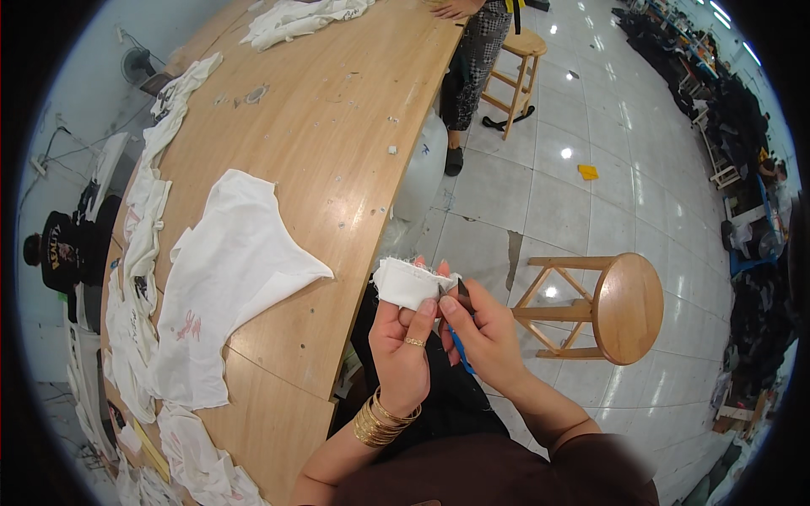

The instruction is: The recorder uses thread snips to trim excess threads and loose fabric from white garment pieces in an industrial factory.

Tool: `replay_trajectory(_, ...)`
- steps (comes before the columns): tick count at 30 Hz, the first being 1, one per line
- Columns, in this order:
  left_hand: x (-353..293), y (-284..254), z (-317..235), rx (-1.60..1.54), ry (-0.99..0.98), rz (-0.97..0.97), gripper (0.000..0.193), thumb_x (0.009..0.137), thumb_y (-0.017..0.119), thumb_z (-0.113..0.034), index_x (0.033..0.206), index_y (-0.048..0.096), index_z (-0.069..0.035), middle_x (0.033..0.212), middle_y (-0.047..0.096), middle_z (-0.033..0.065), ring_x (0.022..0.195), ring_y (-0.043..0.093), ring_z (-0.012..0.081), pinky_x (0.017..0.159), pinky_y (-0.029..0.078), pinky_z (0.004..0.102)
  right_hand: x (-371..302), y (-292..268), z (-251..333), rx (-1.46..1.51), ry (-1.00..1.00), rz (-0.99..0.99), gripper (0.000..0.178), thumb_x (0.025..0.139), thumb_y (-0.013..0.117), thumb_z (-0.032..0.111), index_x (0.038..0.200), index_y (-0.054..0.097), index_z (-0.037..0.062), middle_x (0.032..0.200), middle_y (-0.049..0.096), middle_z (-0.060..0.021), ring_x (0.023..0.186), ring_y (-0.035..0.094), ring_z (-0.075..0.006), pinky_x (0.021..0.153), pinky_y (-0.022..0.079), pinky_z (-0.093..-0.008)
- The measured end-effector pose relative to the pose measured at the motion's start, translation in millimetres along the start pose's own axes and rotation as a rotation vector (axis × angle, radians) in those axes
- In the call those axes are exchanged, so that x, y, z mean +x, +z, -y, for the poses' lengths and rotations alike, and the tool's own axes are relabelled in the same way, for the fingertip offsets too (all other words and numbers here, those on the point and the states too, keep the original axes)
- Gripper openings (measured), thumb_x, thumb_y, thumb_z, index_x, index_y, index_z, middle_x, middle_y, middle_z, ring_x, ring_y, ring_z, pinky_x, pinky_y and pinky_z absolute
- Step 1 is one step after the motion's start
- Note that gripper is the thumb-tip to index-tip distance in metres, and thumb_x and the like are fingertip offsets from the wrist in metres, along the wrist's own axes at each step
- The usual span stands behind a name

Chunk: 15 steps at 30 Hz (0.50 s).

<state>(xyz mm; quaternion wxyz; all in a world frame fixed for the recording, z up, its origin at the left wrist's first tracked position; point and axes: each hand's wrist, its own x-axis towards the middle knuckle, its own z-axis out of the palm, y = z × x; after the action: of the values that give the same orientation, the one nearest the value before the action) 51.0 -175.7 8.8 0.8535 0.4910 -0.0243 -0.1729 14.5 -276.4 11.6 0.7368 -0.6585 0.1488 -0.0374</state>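
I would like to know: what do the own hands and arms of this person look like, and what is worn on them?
Both hands are without gloves. The left hand has a gold-coloured ring, and its wrist carries several thin gold-coloured bangles. On the right hand, no ring or bracelet shows. A dark brown sleeve leaves the right forearm bare.

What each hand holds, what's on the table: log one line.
left hand: holds small white cloth | right hand: holds blue-handled tool at cloth's edge | table: large white fabric piece, more white cloth
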Motion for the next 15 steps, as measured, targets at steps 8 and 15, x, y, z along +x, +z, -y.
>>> replay_trajectory(8,-2.5,0.1,-0.5,0.007,-0.026,0.054,0.04,0.091,0.047,-0.004,0.129,0.038,0.003,0.107,0.06,0.0101,0.074,0.054,0.0082,0.057,0.047,0.0222,10.4,-5.7,0.8,0.398,0.138,0.11,0.022,0.092,0.051,0.022,0.085,0.051,0.0014,0.068,0.053,-0.0022,0.049,0.049,-0.0075,0.039,0.037,-0.021)
replay_trajectory(15,2.4,0.7,-1.8,-0.173,-0.129,0.042,0.043,0.092,0.046,-0.007,0.133,0.033,-0.001,0.116,0.056,0.0134,0.075,0.055,0.0103,0.059,0.049,0.0233,10.7,-4.0,-1.9,0.56,0.146,0.032,0.028,0.09,0.054,0.023,0.071,0.053,0.002,0.061,0.052,-0.0022,0.043,0.045,-0.0071,0.034,0.031,-0.0206)
